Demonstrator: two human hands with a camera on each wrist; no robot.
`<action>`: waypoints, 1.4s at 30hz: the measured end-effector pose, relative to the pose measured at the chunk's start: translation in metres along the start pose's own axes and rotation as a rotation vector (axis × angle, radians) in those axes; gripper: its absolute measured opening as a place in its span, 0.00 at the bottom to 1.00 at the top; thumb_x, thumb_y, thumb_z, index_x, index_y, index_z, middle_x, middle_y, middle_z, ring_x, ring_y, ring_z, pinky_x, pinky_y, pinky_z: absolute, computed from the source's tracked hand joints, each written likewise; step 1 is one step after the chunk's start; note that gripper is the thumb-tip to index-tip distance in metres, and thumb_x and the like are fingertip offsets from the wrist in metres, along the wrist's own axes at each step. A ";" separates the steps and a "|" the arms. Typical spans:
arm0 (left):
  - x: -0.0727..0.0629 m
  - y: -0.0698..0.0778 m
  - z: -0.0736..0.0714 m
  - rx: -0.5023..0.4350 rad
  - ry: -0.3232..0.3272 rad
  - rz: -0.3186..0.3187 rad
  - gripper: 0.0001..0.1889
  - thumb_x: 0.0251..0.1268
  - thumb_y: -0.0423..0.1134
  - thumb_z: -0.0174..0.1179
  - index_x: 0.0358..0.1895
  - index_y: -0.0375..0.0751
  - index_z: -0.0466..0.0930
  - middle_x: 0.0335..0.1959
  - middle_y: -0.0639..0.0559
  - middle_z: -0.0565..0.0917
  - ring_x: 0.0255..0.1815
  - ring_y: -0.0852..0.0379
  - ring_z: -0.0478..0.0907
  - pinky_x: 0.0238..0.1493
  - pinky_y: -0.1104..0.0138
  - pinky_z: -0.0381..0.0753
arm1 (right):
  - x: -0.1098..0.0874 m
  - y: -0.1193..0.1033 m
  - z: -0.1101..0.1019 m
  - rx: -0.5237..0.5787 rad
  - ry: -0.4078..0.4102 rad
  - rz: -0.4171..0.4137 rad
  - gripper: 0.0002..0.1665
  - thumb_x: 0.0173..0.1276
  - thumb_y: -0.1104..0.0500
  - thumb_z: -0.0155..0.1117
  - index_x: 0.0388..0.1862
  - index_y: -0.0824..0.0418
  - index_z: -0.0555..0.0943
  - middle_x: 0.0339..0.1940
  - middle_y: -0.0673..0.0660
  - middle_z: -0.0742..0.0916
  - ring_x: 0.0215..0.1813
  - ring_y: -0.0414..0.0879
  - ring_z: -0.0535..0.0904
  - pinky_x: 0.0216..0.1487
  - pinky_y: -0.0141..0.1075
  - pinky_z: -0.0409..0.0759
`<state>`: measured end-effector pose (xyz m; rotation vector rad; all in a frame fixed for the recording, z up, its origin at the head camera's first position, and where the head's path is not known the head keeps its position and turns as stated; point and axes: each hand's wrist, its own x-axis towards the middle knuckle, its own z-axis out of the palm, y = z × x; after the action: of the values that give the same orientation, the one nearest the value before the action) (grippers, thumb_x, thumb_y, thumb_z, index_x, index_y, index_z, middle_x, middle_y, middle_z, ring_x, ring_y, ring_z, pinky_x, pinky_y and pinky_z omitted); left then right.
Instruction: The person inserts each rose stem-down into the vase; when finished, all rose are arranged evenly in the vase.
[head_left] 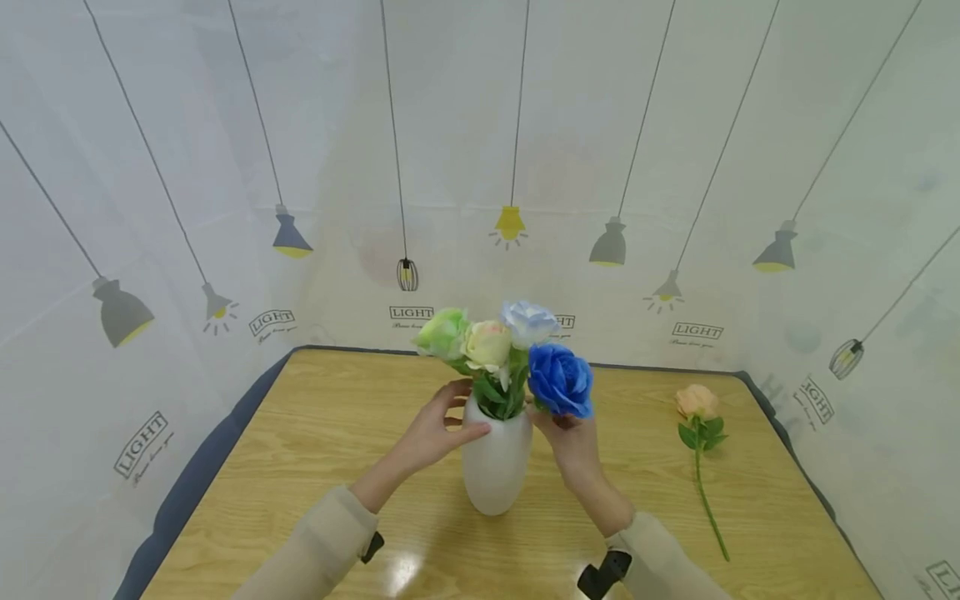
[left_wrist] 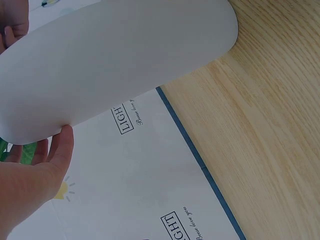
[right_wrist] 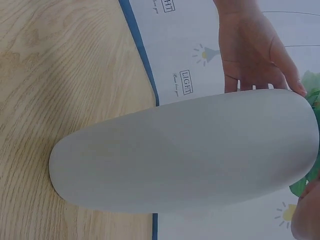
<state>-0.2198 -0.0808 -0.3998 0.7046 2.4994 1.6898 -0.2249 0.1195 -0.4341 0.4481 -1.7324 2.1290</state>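
Note:
A tall white vase (head_left: 497,467) stands upright on the table, leafy green stems at its mouth. In it are a green flower (head_left: 442,333), a cream rose (head_left: 487,346) and a pale blue flower (head_left: 528,322). My left hand (head_left: 438,425) holds the vase near its rim, thumb in front and fingers round the far side. Under the blue rose (head_left: 560,379), at the rim's right side, my right hand (head_left: 573,446) has its fingers curled at the stem, which the bloom and hand hide. The left wrist view shows those curled right fingers (left_wrist: 9,36) beyond the vase.
A peach rose (head_left: 697,402) with a long green stem lies on the wooden table (head_left: 322,433) at the right. Behind the table hangs a white backdrop (head_left: 450,150) printed with lamps. Dark blue edging (head_left: 202,467) borders the table.

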 end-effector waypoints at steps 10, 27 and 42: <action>0.001 -0.001 0.000 -0.001 -0.005 -0.007 0.32 0.55 0.38 0.61 0.62 0.36 0.59 0.57 0.39 0.64 0.55 0.42 0.64 0.48 0.52 0.70 | 0.006 0.002 0.003 -0.088 0.066 0.175 0.06 0.56 0.64 0.65 0.21 0.58 0.79 0.22 0.48 0.81 0.30 0.39 0.76 0.36 0.30 0.76; 0.000 0.000 0.000 0.007 -0.002 -0.006 0.31 0.55 0.39 0.62 0.61 0.37 0.60 0.57 0.40 0.65 0.55 0.44 0.65 0.48 0.56 0.71 | 0.004 0.004 -0.027 -0.209 0.057 0.203 0.03 0.58 0.63 0.63 0.26 0.61 0.80 0.23 0.48 0.80 0.28 0.38 0.72 0.28 0.28 0.72; 0.000 -0.001 0.000 -0.004 0.001 -0.013 0.32 0.54 0.39 0.62 0.62 0.37 0.59 0.57 0.41 0.65 0.55 0.45 0.65 0.48 0.55 0.71 | 0.001 0.041 -0.122 -0.434 0.137 0.392 0.27 0.58 0.47 0.62 0.46 0.68 0.78 0.27 0.50 0.78 0.25 0.40 0.67 0.24 0.28 0.69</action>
<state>-0.2203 -0.0807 -0.4010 0.6849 2.4952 1.6910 -0.2472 0.2315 -0.4929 -0.1653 -2.2597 1.8721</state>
